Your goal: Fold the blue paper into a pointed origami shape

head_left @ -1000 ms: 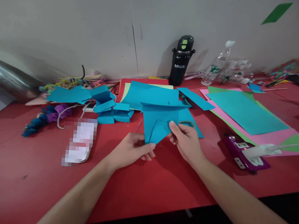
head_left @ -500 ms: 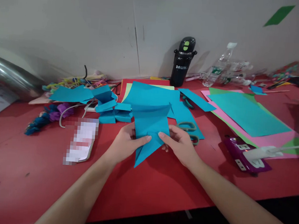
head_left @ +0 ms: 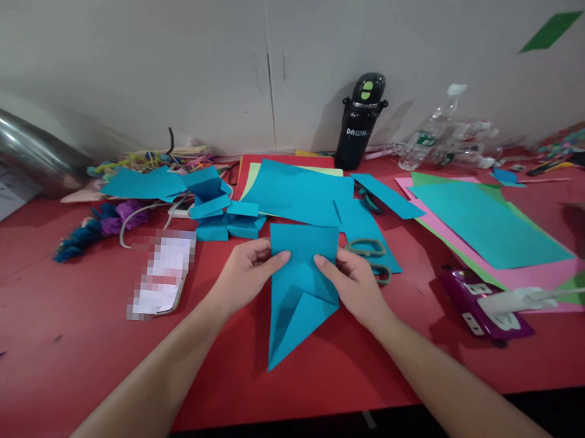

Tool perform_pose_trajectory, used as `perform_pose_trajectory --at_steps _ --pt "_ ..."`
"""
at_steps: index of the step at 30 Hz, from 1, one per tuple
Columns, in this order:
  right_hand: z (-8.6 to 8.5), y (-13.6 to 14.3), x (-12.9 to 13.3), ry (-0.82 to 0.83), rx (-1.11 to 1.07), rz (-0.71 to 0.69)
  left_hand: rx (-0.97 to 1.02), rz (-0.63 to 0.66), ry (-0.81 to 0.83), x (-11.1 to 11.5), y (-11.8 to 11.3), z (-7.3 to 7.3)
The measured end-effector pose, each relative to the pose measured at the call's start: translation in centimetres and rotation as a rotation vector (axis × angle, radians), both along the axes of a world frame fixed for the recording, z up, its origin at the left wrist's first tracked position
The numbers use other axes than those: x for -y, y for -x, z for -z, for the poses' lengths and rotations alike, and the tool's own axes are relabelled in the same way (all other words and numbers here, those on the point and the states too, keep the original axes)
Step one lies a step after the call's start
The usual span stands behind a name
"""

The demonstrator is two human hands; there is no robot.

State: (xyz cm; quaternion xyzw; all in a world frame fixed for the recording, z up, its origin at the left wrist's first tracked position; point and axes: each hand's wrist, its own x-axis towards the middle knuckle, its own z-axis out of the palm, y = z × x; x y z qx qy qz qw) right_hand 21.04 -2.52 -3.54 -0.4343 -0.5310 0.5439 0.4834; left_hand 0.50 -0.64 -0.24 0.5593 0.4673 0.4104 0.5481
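Note:
A blue sheet of paper point(head_left: 303, 273) is held up between my two hands, its lower part folded over into a slanted flap that ends in a point toward me. My left hand point(head_left: 249, 269) pinches its left edge, thumb on the front and fingers behind. On the opposite edge my right hand point(head_left: 356, 277) grips it the same way. Scissors point(head_left: 370, 249) with greyish-green handles lie just beyond my right hand. Folded blue paper pieces point(head_left: 215, 210) stand beyond my left hand. The fingertips behind the sheet are hidden.
A phone point(head_left: 163, 277) lies left, a purple power strip point(head_left: 486, 309) with a white plug right. Large blue paper point(head_left: 492, 223) tops pink and green sheets. A black bottle point(head_left: 356, 127) and clear plastic bottle point(head_left: 431, 132) stand by the wall. The red table's front edge point(head_left: 309, 417) is near me.
The blue sheet has come down toward me and flattened, so its top edge and the folded flap show more. Both thumbs now sit nearer its top edge.

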Motion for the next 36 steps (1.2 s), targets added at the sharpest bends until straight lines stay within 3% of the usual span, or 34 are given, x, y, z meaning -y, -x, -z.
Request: perform_pose_trajectory --at_steps 7,12,18,21,27,30,36 --pt "0.1 0.4 0.7 -0.321 0.347 0.15 -0.031 0.039 0.005 0.2 -0.1 0.1" --pt "0.2 0.5 0.9 -0.422 0.38 0.087 0.064 0.061 0.116 0.2 -0.5 0.3" --pt "0.5 0.3 1.1 -0.646 0.461 -0.039 0.211 -0.057 0.215 0.0 -0.6 0.9" --pt "0.5 0.2 1.3 -0.671 0.528 -0.089 0.283 -0.124 0.273 -0.2 -0.5 1.0" --pt "0.6 0.1 1.4 -0.646 0.495 -0.124 0.35 -0.102 0.382 -0.2 -0.6 -0.3" --pt "0.7 0.1 1.4 -0.616 0.475 -0.144 0.327 -0.15 0.345 0.1 -0.7 -0.7" --pt "0.5 0.1 1.1 -0.549 0.43 -0.126 0.231 -0.036 0.21 0.2 -0.5 -0.3"
